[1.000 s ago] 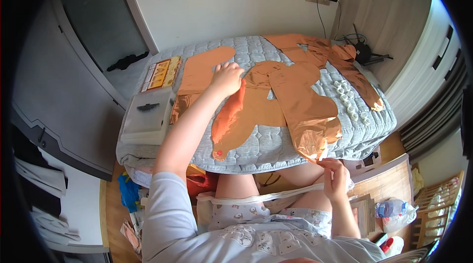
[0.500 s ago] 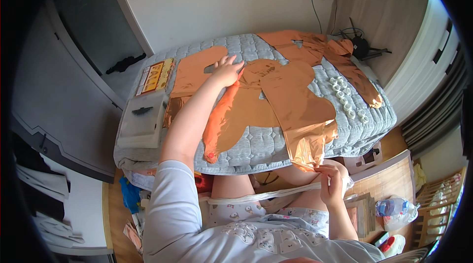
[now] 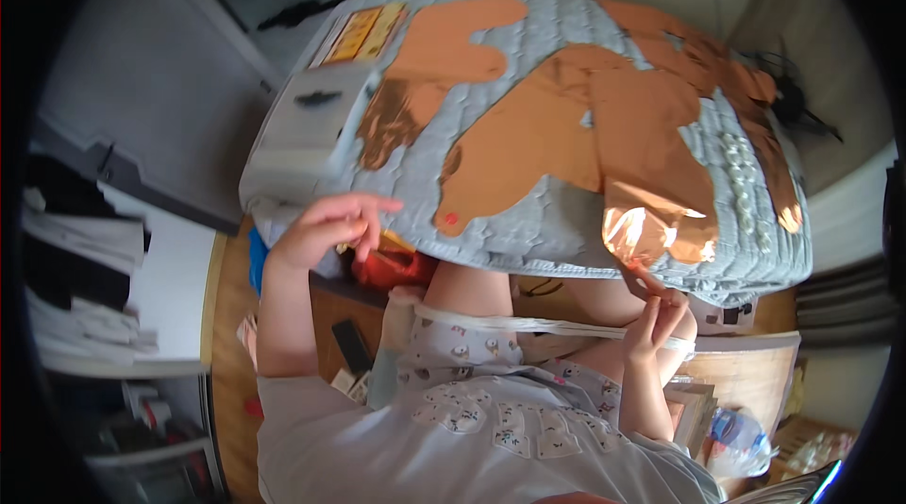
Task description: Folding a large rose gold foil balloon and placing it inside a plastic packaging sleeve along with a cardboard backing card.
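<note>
Several flat, uninflated copper foil balloons lie on the grey quilted mattress (image 3: 566, 244). My right hand (image 3: 654, 320) is closed in a pinch at the near tail of a crumpled, shiny foil balloon (image 3: 651, 112), which hangs toward the mattress's front edge. My left hand (image 3: 332, 228) hovers near the front left of the mattress, fingers apart and apparently holding nothing. To its right lies another foil balloon (image 3: 528, 131) with a red spot at its near tip. Farther left is a third foil balloon (image 3: 439, 51), its near end wrinkled.
On the mattress's left side are a whitish flat case (image 3: 302, 131) with a dark piece on it and a yellow package (image 3: 363, 34). A row of small whitish rings (image 3: 741, 174) lies on the right, beside more copper foil (image 3: 679, 51). A black fan-like object (image 3: 788, 93) stands behind.
My left hand has drawn back from the middle of the balloons to the mattress's front left. The view has tilted downward. My right hand still pinches the balloon's tail.
</note>
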Motion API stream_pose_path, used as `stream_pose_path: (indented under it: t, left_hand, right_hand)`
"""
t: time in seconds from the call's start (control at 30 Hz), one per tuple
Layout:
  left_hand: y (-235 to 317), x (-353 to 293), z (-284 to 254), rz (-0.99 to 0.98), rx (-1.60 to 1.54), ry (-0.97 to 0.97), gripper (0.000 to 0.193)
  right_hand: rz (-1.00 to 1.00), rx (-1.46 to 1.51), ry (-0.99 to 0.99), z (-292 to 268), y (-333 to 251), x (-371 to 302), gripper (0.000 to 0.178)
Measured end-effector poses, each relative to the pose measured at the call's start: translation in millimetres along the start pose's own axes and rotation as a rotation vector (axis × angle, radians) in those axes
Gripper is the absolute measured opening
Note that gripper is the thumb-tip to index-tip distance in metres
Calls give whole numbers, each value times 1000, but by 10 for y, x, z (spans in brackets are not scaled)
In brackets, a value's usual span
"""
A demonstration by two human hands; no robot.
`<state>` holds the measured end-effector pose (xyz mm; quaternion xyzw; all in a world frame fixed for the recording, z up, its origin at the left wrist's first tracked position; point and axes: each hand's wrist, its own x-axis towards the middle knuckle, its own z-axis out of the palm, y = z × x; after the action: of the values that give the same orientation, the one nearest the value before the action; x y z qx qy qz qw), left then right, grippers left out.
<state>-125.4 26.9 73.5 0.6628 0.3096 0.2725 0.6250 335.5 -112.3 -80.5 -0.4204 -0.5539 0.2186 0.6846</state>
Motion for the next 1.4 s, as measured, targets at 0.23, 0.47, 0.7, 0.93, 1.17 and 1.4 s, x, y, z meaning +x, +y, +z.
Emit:
stream_pose_path:
  t: [0.23, 0.47, 0.7, 0.93, 1.17, 1.4]
  left_hand:
    - [-1506, -698, 398, -399, -325, 546, 35]
    - [-2371, -380, 463, -401, 529, 760, 30]
    - [-2520, -308, 363, -514, 669, 831, 29]
    - [-2433, -325, 330, -547, 698, 855, 26]
    - [-2061, -342, 398, -370, 354, 277, 37]
    - [-577, -5, 858, -174, 405, -258, 32]
  right_hand:
    - [-67, 23, 33, 211, 263, 62, 11]
    - [-98, -35, 66, 94, 229, 33, 11]
    - [-36, -171, 104, 49, 69, -44, 11]
    - [53, -278, 123, 131, -76, -37, 7]
    - [-58, -212, -146, 167, -117, 129, 14]
    - [-125, -597, -468, 336, -626, 608, 38]
